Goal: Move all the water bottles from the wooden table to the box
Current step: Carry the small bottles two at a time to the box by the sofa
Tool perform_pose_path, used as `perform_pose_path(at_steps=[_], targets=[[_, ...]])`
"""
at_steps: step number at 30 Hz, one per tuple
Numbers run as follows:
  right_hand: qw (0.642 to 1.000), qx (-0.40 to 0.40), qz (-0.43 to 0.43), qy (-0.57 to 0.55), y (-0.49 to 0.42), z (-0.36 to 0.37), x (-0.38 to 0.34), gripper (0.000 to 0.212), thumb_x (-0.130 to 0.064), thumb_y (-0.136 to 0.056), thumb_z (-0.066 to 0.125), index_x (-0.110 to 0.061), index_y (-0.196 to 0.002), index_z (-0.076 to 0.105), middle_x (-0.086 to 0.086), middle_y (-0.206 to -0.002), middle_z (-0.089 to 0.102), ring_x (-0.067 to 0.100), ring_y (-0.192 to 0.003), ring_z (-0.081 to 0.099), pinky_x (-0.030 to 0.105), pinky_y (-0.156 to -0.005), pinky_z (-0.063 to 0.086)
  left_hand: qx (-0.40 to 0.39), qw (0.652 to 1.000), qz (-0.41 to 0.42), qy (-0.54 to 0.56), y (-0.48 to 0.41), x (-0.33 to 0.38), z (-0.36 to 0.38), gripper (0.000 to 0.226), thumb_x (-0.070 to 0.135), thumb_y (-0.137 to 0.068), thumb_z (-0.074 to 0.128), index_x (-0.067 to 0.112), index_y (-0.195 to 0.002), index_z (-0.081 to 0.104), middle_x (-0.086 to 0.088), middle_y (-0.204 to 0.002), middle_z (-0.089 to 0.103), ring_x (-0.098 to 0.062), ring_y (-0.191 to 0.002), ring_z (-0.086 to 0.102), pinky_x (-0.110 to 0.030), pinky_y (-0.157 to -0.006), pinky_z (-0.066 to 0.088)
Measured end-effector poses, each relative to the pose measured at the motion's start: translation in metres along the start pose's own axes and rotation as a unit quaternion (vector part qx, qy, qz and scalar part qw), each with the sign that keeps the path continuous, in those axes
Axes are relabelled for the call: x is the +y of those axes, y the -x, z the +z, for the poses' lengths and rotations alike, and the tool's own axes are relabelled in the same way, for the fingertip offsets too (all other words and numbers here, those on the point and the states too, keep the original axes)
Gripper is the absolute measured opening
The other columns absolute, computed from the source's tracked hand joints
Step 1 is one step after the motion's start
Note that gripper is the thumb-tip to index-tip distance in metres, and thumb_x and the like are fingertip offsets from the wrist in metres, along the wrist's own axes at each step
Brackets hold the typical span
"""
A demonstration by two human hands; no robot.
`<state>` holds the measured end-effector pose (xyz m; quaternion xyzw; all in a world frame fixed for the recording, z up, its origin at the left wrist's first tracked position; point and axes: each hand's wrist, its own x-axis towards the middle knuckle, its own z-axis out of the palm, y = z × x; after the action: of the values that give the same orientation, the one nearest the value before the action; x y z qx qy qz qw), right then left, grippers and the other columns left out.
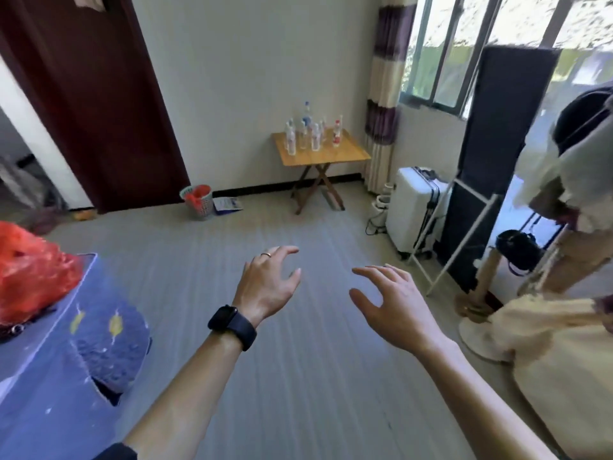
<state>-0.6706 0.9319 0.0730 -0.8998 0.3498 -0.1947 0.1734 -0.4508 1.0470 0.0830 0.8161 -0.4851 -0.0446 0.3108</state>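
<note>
Two hands extend forward over the floor [318, 376], both empty. Left hand [268, 280]: fingers [285, 251] spread and slightly bent, thumb apart from them, touching nothing; a ring [265, 254] sits on one finger and a black watch [232, 327] on the wrist. Right hand [394, 300]: fingers spread and slightly bent, thumb well apart from them, touching nothing. The hands are near each other but do not touch. Bottles [308, 134]: at 12 o'clock from the hands, well apart from them, standing upright in a loose cluster on the far half of the table [331, 154], which stands against the far wall. They are clear plastic; the tallest, at the back, carries a blue label, and one at the 3 o'clock edge of the cluster carries a red label. Blur prevents an exact count. The table has a light wooden top and crossed folding legs. Box [66, 360]: blue, at 8 o'clock from the hands, with a cut-out hole in its near face; a red bag [30, 273] rests on its top. A basket [197, 200] stands on the floor at 11 o'clock beside a dark door [83, 94]. A white suitcase [414, 210] stands at 2 o'clock. A second person [564, 360] in cream clothing is at 3 o'clock.
</note>
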Motion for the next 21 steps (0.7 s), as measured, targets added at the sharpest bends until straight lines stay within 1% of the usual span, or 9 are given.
perform_pose_path(at_steps=[3,7,15,18,21], targets=[[1.0,0.02,-0.008,-0.001,-0.067,0.001,-0.004,0.051,-0.063,-0.095,0.047,-0.044,-0.142,0.046,-0.017,-0.146,0.05,0.015,-0.145,0.025,0.036,-0.117,0.03,0.019,1.0,0.011,-0.001,-0.063,-0.018,-0.02,0.04,0.035,-0.094,0.061,0.03,-0.133,0.057,0.002,-0.138,0.057,-0.02,-0.128,0.051,-0.043,-0.108,0.04],[0.998,0.054,-0.005,-0.012,-0.15,-0.003,0.009,0.052,-0.064,-0.093,0.047,-0.043,-0.141,0.048,-0.018,-0.144,0.051,0.014,-0.143,0.026,0.033,-0.115,0.03,0.033,0.999,0.025,0.007,-0.151,-0.026,-0.032,0.04,0.032,-0.094,0.062,0.028,-0.134,0.058,0.003,-0.14,0.057,-0.019,-0.131,0.049,-0.042,-0.11,0.038],[0.992,0.121,-0.021,-0.007,-0.331,-0.025,0.067,0.049,-0.061,-0.09,0.05,-0.042,-0.136,0.054,-0.015,-0.139,0.056,0.017,-0.139,0.033,0.031,-0.113,0.031,0.061,0.994,0.075,-0.052,-0.341,-0.011,-0.017,0.042,0.032,-0.092,0.063,0.026,-0.134,0.059,0.001,-0.139,0.058,-0.021,-0.13,0.051,-0.042,-0.108,0.038],[0.991,0.133,-0.026,-0.023,-0.398,-0.035,0.093,0.05,-0.062,-0.089,0.048,-0.041,-0.135,0.056,-0.016,-0.137,0.057,0.015,-0.137,0.035,0.03,-0.111,0.032,0.071,0.995,0.065,-0.039,-0.405,-0.006,-0.009,0.042,0.031,-0.092,0.065,0.025,-0.133,0.06,0.0,-0.138,0.059,-0.022,-0.129,0.051,-0.041,-0.108,0.038],[0.989,0.138,-0.034,-0.029,-0.463,-0.036,0.116,0.046,-0.057,-0.091,0.055,-0.039,-0.134,0.057,-0.016,-0.134,0.059,0.015,-0.135,0.038,0.029,-0.11,0.033,0.081,0.995,0.051,-0.031,-0.462,-0.009,0.0,0.041,0.03,-0.093,0.065,0.026,-0.133,0.059,0.001,-0.139,0.058,-0.021,-0.13,0.05,-0.039,-0.109,0.037]])
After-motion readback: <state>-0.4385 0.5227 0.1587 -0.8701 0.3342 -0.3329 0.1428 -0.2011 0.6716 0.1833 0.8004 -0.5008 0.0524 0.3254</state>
